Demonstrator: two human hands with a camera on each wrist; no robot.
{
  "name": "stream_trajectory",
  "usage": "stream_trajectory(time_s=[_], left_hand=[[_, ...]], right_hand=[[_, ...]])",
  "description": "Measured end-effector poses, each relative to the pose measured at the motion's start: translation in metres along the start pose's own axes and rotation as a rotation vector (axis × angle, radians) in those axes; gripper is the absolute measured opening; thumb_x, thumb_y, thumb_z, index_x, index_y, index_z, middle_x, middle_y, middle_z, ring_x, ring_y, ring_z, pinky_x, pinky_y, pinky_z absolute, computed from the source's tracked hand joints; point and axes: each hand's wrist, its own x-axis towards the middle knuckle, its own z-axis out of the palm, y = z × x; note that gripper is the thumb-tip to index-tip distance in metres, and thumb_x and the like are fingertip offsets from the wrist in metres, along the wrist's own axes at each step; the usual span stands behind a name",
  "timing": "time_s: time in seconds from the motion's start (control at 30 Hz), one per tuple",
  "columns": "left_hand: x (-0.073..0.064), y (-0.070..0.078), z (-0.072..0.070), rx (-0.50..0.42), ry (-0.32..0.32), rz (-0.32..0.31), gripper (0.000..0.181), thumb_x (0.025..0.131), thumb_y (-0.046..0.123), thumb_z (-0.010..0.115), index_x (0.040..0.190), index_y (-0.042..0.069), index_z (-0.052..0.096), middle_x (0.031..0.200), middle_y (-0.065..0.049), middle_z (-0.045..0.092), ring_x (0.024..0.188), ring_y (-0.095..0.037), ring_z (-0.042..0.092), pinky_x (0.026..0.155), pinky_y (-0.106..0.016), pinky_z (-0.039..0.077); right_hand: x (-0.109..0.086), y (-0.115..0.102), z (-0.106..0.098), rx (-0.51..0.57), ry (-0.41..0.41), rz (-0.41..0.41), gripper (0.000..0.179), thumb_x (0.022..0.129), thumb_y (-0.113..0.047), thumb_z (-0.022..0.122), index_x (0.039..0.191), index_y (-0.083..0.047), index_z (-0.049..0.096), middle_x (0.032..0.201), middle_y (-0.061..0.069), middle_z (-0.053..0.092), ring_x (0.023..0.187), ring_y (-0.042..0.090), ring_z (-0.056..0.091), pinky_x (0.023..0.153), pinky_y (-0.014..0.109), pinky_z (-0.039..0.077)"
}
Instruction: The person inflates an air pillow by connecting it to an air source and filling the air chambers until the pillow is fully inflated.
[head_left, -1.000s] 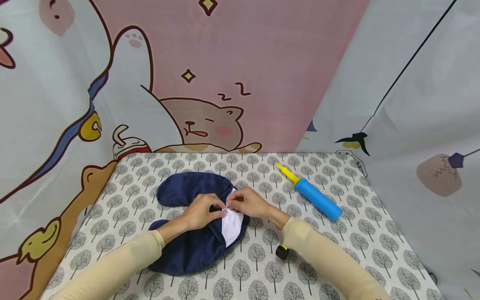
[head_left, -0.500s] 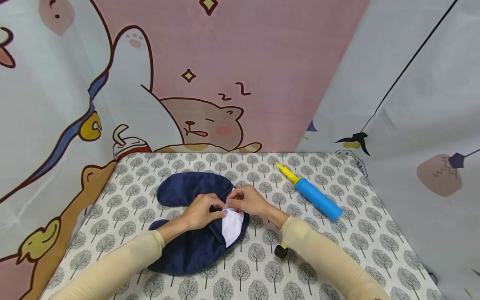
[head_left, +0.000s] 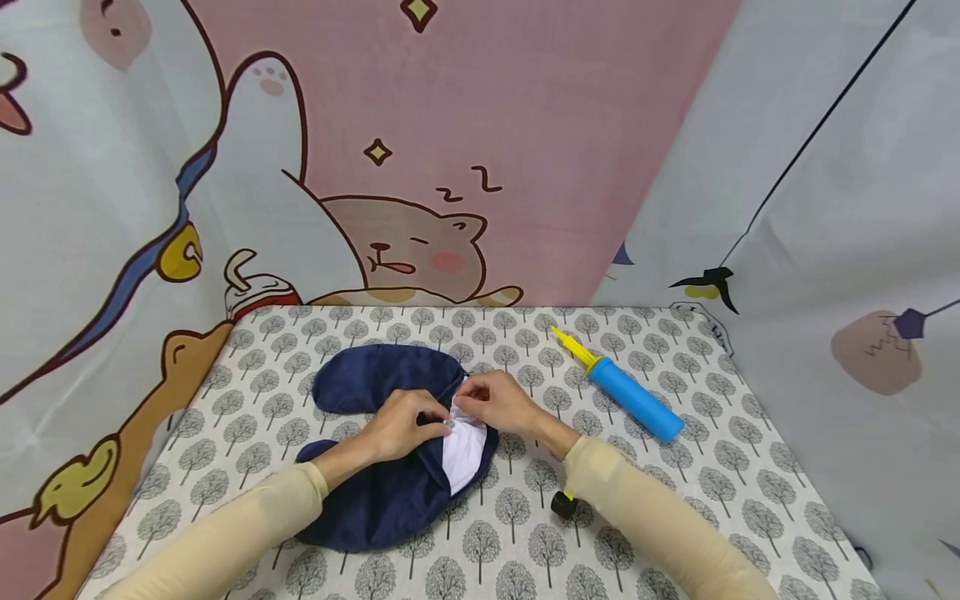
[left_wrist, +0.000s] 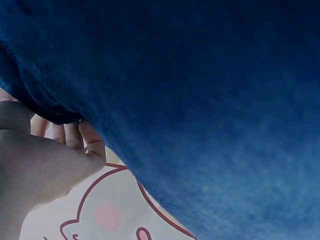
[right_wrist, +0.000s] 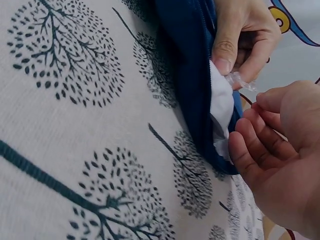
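A navy plush U-shaped neck pillow (head_left: 375,500) lies on the table, its curved end unzipped to show a white inner bladder (head_left: 465,454). A clear plastic valve (right_wrist: 242,81) stands out from the bladder. My left hand (head_left: 401,425) pinches the valve's base between thumb and index finger, beside the zipper edge. Thumb and forefinger of my right hand (head_left: 495,402) meet at the valve's outer tip; its other fingers are bent near the white lining. Navy plush fills most of the left wrist view, with part of the left hand (left_wrist: 55,160) under it.
A blue hand pump (head_left: 636,398) with a yellow nozzle lies right of the pillow. A small black piece (head_left: 564,504) with a yellow edge is partly hidden by the right sleeve. A tree-print cloth (head_left: 517,533) covers the table; printed curtains (head_left: 525,150) hang behind it.
The right fingertips have shifted very slightly away from the left fingers at the valve. The left hand, pillow and pump stay in place.
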Motion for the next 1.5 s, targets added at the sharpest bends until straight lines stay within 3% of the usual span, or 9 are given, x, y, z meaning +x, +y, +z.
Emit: stream_trajectory(time_s=[0.13,0.33,0.5,0.73,0.93,1.1,1.23,1.33,1.5], left_hand=[[0.001,0.017,-0.009,0.007,-0.02,-0.034,0.013,0.097,0.017,0.09,0.106,0.008,0.09,0.097,-0.005,0.084,0.085,-0.011,0.075,0.073,-0.027,0.06],[0.002,0.017,-0.008,0.006,-0.036,-0.073,0.012,0.097,0.021,0.091,0.105,0.012,0.091,0.093,0.001,0.082,0.083,-0.005,0.072,0.073,-0.023,0.057],[0.001,0.025,-0.012,0.015,-0.045,-0.125,0.012,0.095,0.016,0.092,0.105,0.01,0.091,0.092,0.0,0.082,0.083,-0.007,0.073,0.075,-0.022,0.058],[-0.006,-0.004,0.001,-0.033,0.017,0.004,0.015,0.098,0.026,0.091,0.105,0.013,0.091,0.091,0.003,0.081,0.08,-0.004,0.071,0.071,-0.022,0.056],[-0.006,-0.017,0.006,-0.029,0.023,0.022,0.017,0.097,0.031,0.091,0.105,0.016,0.091,0.091,0.004,0.081,0.081,-0.004,0.071,0.07,-0.022,0.055],[-0.004,0.005,-0.006,-0.044,-0.001,-0.004,0.014,0.097,0.026,0.091,0.104,0.014,0.09,0.091,0.003,0.081,0.081,-0.005,0.072,0.071,-0.024,0.057],[-0.005,-0.003,-0.003,-0.05,0.009,0.015,0.016,0.099,0.03,0.09,0.105,0.015,0.09,0.091,0.005,0.08,0.082,-0.002,0.071,0.072,-0.022,0.057],[-0.003,-0.001,-0.004,-0.046,0.001,0.001,0.015,0.098,0.028,0.09,0.104,0.015,0.09,0.092,0.005,0.081,0.083,-0.003,0.071,0.073,-0.022,0.057],[0.001,0.022,-0.012,-0.032,-0.048,-0.105,0.01,0.096,0.017,0.091,0.104,0.01,0.09,0.094,0.001,0.082,0.084,-0.008,0.074,0.076,-0.026,0.06]], right_hand=[[-0.005,-0.003,-0.006,-0.108,0.027,-0.058,0.015,0.108,-0.016,0.075,0.114,-0.005,0.084,0.101,0.007,0.084,0.084,0.006,0.071,0.079,0.023,0.06],[-0.021,-0.003,-0.02,-0.18,0.057,-0.066,0.019,0.109,-0.016,0.074,0.122,-0.004,0.081,0.107,0.004,0.083,0.094,0.009,0.073,0.088,0.027,0.061],[-0.042,0.003,-0.04,-0.261,0.089,-0.069,0.025,0.11,-0.017,0.074,0.13,-0.003,0.078,0.117,0.005,0.082,0.105,0.019,0.076,0.095,0.043,0.064],[-0.073,0.026,-0.073,-0.427,0.178,-0.05,0.032,0.108,-0.018,0.077,0.135,-0.001,0.075,0.136,0.013,0.079,0.127,0.036,0.075,0.107,0.058,0.062],[-0.095,0.045,-0.106,-0.518,0.254,-0.001,0.037,0.107,-0.017,0.077,0.139,0.002,0.071,0.144,0.022,0.073,0.139,0.046,0.067,0.119,0.066,0.053],[-0.107,0.059,-0.129,-0.662,0.357,-0.05,0.035,0.102,-0.012,0.081,0.132,0.004,0.073,0.135,0.024,0.074,0.124,0.046,0.068,0.112,0.066,0.052],[-0.114,0.066,-0.144,-0.72,0.423,-0.108,0.037,0.096,-0.006,0.085,0.129,0.007,0.074,0.126,0.026,0.074,0.11,0.045,0.068,0.1,0.064,0.054],[-0.118,0.073,-0.157,-0.769,0.424,-0.055,0.045,0.098,-0.01,0.084,0.137,0.008,0.07,0.14,0.031,0.067,0.126,0.053,0.064,0.108,0.073,0.05],[-0.125,0.086,-0.188,-0.831,0.379,0.151,0.066,0.103,-0.018,0.079,0.157,0.01,0.053,0.16,0.039,0.05,0.143,0.063,0.051,0.118,0.08,0.041]])
